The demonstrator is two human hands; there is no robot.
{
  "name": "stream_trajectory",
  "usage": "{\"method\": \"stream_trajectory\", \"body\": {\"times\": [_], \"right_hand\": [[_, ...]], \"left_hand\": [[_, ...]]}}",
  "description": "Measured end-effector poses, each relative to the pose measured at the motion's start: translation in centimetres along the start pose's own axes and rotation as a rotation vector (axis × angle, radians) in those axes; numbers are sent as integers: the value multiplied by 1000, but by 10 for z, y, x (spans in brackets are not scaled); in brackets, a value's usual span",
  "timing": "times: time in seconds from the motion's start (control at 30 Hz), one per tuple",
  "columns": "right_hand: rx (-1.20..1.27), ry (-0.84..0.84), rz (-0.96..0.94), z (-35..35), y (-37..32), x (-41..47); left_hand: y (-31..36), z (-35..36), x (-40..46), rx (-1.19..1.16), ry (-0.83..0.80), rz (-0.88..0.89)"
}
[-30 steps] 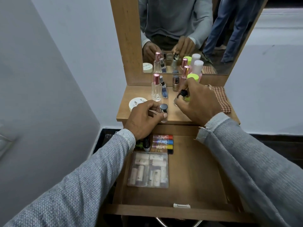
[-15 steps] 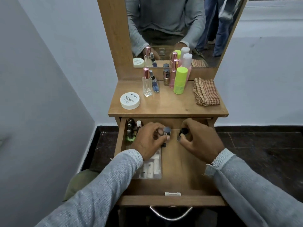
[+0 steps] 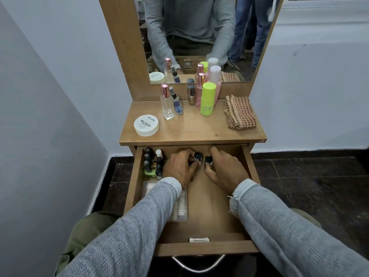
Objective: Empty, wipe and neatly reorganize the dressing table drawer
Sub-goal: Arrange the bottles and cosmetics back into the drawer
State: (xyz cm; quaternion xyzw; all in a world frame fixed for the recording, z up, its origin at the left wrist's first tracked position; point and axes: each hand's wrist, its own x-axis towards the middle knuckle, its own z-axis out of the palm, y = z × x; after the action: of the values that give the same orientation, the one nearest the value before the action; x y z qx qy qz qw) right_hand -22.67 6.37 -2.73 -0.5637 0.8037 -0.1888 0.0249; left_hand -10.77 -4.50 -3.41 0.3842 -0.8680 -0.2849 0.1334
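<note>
- Left hand [image 3: 180, 168] pinches a black-capped bottle [image 3: 197, 156] upright at the back of the drawer [image 3: 207, 206].
- Right hand [image 3: 223, 170] grips a second bottle [image 3: 208, 159] just beside it.
- Best set both flush against the bottles in the drawer's back-left corner [image 3: 152, 163], caps upward.

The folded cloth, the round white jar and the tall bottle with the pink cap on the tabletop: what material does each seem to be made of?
Folded cloth: woven fabric, likely cotton; matte, with a red and beige check and soft creases.
Round white jar: probably plastic; smooth, opaque, with printed lettering on the lid.
Tall bottle: clear glass or hard plastic, as the wood shows through it; its pink cap looks metallic and shiny.
</note>
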Motion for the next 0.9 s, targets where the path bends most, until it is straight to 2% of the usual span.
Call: {"method": "stream_trajectory", "body": {"times": [0.37, 0.6, 0.9], "right_hand": [[216, -89, 187, 12, 1, -1], [342, -44, 381, 25, 5, 8], [401, 19, 410, 29, 3, 15]], "left_hand": [[-3, 2, 1, 15, 14, -1], [-1, 7, 5, 91, 53, -23], [-1, 9, 8, 155, 85, -104]]}}
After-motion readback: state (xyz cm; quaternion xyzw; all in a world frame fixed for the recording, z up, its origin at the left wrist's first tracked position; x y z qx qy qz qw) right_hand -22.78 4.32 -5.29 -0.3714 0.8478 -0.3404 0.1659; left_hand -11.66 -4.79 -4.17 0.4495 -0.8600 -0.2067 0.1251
